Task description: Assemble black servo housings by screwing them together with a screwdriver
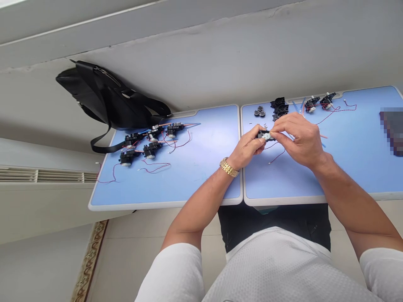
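My left hand (pixel 248 147) and my right hand (pixel 297 140) meet over the right table panel, both pinching a small black motor assembly (pixel 263 134) with a white gear-like part (pixel 267 136) at the fingertips. Thin red wires (pixel 277 156) trail from it towards me. Beyond my right hand lie black plastic housings (pixel 279 108) and a few round dark parts (pixel 260 111). Two similar assemblies (pixel 319 102) with red wires sit at the far edge. Several more wired assemblies (pixel 147 144) lie on the left panel.
Two light blue table panels (pixel 201 167) with white rims stand side by side. A black bag (pixel 107 96) rests at the far left corner. Blue and pink tubes (pixel 299 105) lie near my right hand. A wall heater (pixel 47 175) is at the left. A pixelated patch (pixel 392 132) covers the far right.
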`<move>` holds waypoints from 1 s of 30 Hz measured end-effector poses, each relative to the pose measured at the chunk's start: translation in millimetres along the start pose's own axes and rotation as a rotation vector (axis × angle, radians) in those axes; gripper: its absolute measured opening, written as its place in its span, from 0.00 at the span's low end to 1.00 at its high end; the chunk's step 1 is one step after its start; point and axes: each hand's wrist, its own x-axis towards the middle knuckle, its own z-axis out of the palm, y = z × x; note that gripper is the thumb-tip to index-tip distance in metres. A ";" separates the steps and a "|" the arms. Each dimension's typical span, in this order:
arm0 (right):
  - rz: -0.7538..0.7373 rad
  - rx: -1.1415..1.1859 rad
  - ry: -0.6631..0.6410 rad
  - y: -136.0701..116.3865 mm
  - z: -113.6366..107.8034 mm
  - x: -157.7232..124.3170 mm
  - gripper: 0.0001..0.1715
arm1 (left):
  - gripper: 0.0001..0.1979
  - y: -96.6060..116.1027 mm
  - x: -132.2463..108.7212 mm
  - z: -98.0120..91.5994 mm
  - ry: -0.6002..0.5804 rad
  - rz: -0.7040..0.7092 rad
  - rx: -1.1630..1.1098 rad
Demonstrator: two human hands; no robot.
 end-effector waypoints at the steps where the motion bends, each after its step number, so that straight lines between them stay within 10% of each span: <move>1: 0.004 0.000 0.001 -0.3 -0.1 -0.2 0.09 | 0.18 0.3 -0.3 1.0 0.003 0.010 0.007; 30: -0.006 -0.005 -0.002 -0.4 -1.0 -1.9 0.08 | 0.21 -1.8 0.0 -1.1 0.007 0.037 0.013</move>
